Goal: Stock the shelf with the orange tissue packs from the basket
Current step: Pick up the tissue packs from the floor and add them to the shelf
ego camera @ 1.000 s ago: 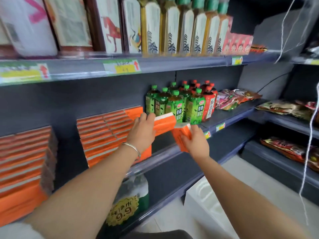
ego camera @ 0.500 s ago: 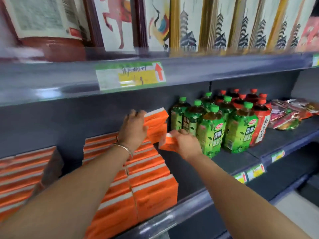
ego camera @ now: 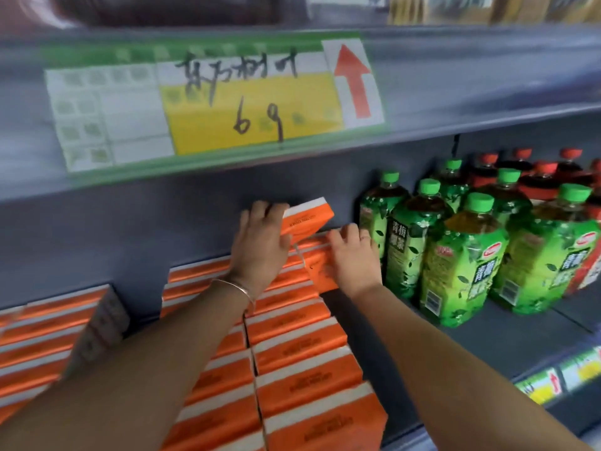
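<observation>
Orange tissue packs with white edges lie stacked in rows [ego camera: 302,362] on the grey shelf [ego camera: 507,340]. My left hand [ego camera: 260,245] grips one orange pack [ego camera: 307,219], tilted, above the back of the stack. My right hand [ego camera: 353,258] holds a second orange pack [ego camera: 320,270] down against the stack's right rear corner, its fingers lying over the pack's top. A further stack of orange packs [ego camera: 39,340] sits at the far left. The basket is out of view.
Green-capped tea bottles [ego camera: 461,265] stand close to the right of my right hand, red-capped bottles [ego camera: 536,177] behind them. The shelf above [ego camera: 455,76] hangs low overhead with a yellow price tag [ego camera: 250,105]. Bare shelf floor lies in front of the bottles.
The camera has moved much closer to the shelf. Both hands have pushed their packs further back, the right one from beside the stack onto its rear corner.
</observation>
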The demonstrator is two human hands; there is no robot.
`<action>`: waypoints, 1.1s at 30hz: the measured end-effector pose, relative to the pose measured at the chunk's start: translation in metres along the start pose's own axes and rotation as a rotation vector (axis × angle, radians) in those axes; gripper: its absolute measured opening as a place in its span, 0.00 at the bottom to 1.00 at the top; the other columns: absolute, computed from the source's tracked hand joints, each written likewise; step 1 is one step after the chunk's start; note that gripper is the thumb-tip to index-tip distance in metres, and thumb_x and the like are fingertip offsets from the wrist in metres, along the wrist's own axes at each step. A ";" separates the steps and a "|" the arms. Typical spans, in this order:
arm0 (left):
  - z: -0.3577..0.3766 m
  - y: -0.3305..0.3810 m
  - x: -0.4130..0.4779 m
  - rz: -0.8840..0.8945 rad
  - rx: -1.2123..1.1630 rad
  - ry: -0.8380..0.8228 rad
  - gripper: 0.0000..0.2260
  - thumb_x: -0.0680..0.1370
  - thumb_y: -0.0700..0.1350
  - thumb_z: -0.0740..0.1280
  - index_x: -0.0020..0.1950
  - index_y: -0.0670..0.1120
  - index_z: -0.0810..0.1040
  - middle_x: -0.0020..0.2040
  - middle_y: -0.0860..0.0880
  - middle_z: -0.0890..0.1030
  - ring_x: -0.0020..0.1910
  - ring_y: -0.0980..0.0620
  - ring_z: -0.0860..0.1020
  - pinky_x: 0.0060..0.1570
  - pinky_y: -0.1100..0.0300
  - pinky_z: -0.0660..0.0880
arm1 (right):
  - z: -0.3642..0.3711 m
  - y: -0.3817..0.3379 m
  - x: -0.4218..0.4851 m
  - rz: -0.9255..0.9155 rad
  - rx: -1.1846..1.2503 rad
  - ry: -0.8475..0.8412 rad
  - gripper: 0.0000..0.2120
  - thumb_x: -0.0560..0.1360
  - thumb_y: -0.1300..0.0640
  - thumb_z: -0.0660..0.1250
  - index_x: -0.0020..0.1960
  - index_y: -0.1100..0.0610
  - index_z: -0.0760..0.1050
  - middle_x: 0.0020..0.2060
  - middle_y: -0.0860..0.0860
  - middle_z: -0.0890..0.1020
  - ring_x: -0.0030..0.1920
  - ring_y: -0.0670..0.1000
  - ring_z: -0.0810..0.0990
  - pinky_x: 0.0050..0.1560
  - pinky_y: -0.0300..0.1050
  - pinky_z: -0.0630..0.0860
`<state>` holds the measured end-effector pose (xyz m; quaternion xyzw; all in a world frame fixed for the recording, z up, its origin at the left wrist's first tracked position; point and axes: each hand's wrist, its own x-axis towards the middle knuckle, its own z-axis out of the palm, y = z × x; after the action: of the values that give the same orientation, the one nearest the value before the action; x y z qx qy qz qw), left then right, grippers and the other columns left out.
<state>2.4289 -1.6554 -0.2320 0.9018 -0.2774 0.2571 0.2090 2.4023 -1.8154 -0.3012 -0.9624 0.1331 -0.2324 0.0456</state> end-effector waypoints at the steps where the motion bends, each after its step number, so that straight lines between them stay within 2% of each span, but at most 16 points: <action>1: 0.001 0.000 0.000 0.001 -0.009 -0.004 0.20 0.75 0.41 0.67 0.67 0.47 0.71 0.61 0.43 0.70 0.59 0.41 0.67 0.63 0.51 0.65 | 0.002 0.001 -0.003 0.019 -0.005 0.003 0.19 0.73 0.58 0.66 0.63 0.56 0.70 0.59 0.58 0.71 0.62 0.63 0.69 0.61 0.58 0.68; 4: 0.003 0.002 0.000 0.003 -0.041 -0.019 0.20 0.75 0.41 0.67 0.67 0.46 0.71 0.61 0.43 0.70 0.60 0.41 0.67 0.64 0.51 0.65 | 0.007 0.004 -0.008 -0.012 0.069 -0.004 0.15 0.75 0.62 0.61 0.62 0.59 0.70 0.58 0.59 0.72 0.59 0.64 0.70 0.59 0.56 0.70; 7: 0.003 0.006 -0.001 -0.006 -0.064 -0.049 0.20 0.76 0.42 0.66 0.67 0.47 0.70 0.62 0.44 0.69 0.62 0.42 0.66 0.64 0.51 0.66 | 0.000 0.009 -0.012 -0.027 0.142 -0.011 0.19 0.75 0.64 0.58 0.66 0.60 0.68 0.59 0.59 0.72 0.59 0.62 0.70 0.60 0.53 0.68; 9: 0.001 0.010 -0.001 -0.004 -0.071 -0.058 0.20 0.76 0.42 0.67 0.67 0.47 0.70 0.62 0.44 0.69 0.62 0.43 0.67 0.63 0.50 0.67 | -0.012 0.012 -0.017 0.020 0.259 0.093 0.22 0.75 0.61 0.62 0.69 0.61 0.66 0.60 0.59 0.72 0.60 0.62 0.71 0.60 0.53 0.68; 11: -0.001 0.015 -0.001 0.007 -0.069 -0.064 0.20 0.75 0.41 0.68 0.66 0.47 0.70 0.61 0.45 0.70 0.61 0.43 0.68 0.61 0.50 0.68 | -0.025 0.015 -0.020 0.054 0.372 0.229 0.29 0.74 0.56 0.67 0.72 0.60 0.63 0.64 0.60 0.70 0.63 0.61 0.70 0.63 0.53 0.68; 14: -0.001 0.026 -0.002 0.098 -0.086 -0.104 0.20 0.74 0.40 0.69 0.65 0.46 0.71 0.60 0.46 0.71 0.60 0.44 0.68 0.60 0.54 0.66 | -0.046 0.017 -0.025 -0.053 0.252 0.387 0.36 0.68 0.51 0.71 0.72 0.54 0.61 0.66 0.59 0.69 0.65 0.60 0.69 0.63 0.55 0.68; 16: 0.001 0.037 -0.003 0.179 -0.143 -0.143 0.20 0.72 0.40 0.71 0.63 0.45 0.72 0.59 0.45 0.72 0.59 0.44 0.70 0.60 0.57 0.64 | -0.056 0.019 -0.027 -0.127 0.094 0.405 0.30 0.65 0.49 0.67 0.67 0.51 0.68 0.63 0.56 0.73 0.63 0.59 0.70 0.62 0.56 0.69; 19: 0.002 0.046 -0.004 0.195 -0.271 -0.203 0.21 0.69 0.37 0.72 0.62 0.44 0.73 0.57 0.45 0.73 0.58 0.45 0.73 0.59 0.58 0.66 | -0.063 0.027 -0.037 -0.083 0.073 0.252 0.22 0.64 0.50 0.63 0.56 0.54 0.74 0.51 0.54 0.78 0.53 0.60 0.75 0.50 0.55 0.76; 22: 0.003 0.041 -0.006 0.166 -0.326 -0.236 0.22 0.69 0.33 0.66 0.63 0.45 0.73 0.59 0.45 0.73 0.61 0.46 0.73 0.63 0.55 0.68 | -0.060 0.040 -0.056 0.053 0.034 0.166 0.19 0.63 0.51 0.64 0.52 0.57 0.73 0.47 0.55 0.78 0.49 0.61 0.76 0.43 0.53 0.75; 24: 0.005 0.033 -0.007 0.079 -0.300 -0.241 0.22 0.70 0.31 0.64 0.63 0.46 0.73 0.61 0.46 0.73 0.64 0.47 0.71 0.64 0.55 0.68 | -0.056 0.044 -0.065 0.102 -0.029 0.027 0.19 0.67 0.52 0.65 0.56 0.57 0.71 0.52 0.55 0.76 0.55 0.61 0.74 0.48 0.53 0.74; 27: 0.011 0.025 -0.010 0.027 -0.196 -0.264 0.19 0.73 0.32 0.63 0.61 0.47 0.74 0.61 0.47 0.73 0.63 0.47 0.70 0.63 0.56 0.68 | -0.045 0.040 -0.064 0.030 -0.013 -0.205 0.22 0.72 0.53 0.63 0.65 0.54 0.67 0.60 0.54 0.71 0.63 0.60 0.67 0.60 0.54 0.69; 30: 0.015 0.020 -0.016 0.046 -0.154 -0.300 0.17 0.74 0.34 0.63 0.60 0.48 0.75 0.60 0.47 0.72 0.63 0.47 0.70 0.62 0.58 0.68 | -0.033 0.028 -0.055 0.007 0.010 -0.238 0.24 0.74 0.55 0.63 0.69 0.48 0.65 0.64 0.55 0.66 0.67 0.62 0.63 0.64 0.57 0.66; 33: 0.016 0.017 -0.018 0.063 -0.132 -0.307 0.16 0.74 0.35 0.64 0.59 0.48 0.76 0.60 0.48 0.72 0.63 0.48 0.69 0.62 0.59 0.66 | -0.028 0.015 -0.045 0.105 -0.019 -0.154 0.23 0.76 0.60 0.59 0.69 0.45 0.64 0.63 0.56 0.64 0.66 0.63 0.62 0.61 0.59 0.69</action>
<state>2.4111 -1.6698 -0.2513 0.9056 -0.3507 0.1042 0.2147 2.3471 -1.8179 -0.2983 -0.9695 0.1817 -0.1536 0.0585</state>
